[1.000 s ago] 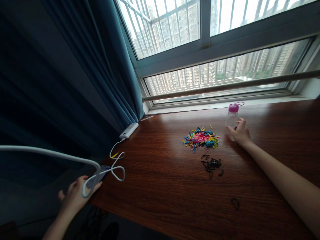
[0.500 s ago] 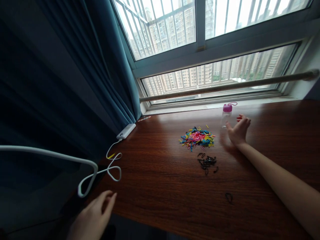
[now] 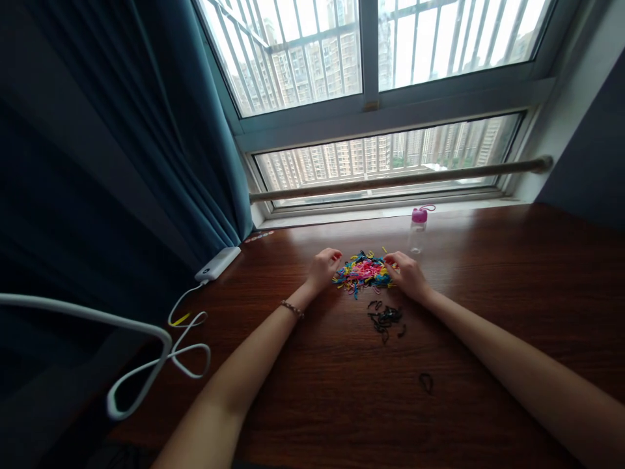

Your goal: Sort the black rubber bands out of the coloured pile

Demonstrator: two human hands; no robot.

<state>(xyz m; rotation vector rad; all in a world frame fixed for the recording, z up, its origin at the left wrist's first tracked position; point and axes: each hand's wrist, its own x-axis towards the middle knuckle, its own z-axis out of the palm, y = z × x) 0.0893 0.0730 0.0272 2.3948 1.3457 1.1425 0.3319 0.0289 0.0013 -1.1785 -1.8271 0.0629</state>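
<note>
A heap of small colourful elastic hair ties [image 3: 366, 270], pink, blue, yellow and black, lies on the brown wooden table. At its left edge is my left hand [image 3: 324, 268], fingers loosely bent and apart, with a beaded bracelet [image 3: 291, 309] on the wrist. My right hand [image 3: 406, 273] rests at the heap's right edge, thumb and fingers apart, fingertips by the outer hair ties. I see nothing held in either hand. Closer to me is a smaller pile of black hair ties [image 3: 385, 318], and a single black hair tie [image 3: 426, 382] lies apart from it.
A clear bottle with a purple lid [image 3: 418, 229] stands beyond my right hand. On the left a white power bank [image 3: 217, 263] has a white cable [image 3: 190, 372] looping over the table edge. Behind the table are a barred window and a blue curtain [image 3: 195, 130].
My left hand has come from the near left edge up to the heap's left side. My right hand has moved left from beside the bottle to the heap's right side. The view has shifted right.
</note>
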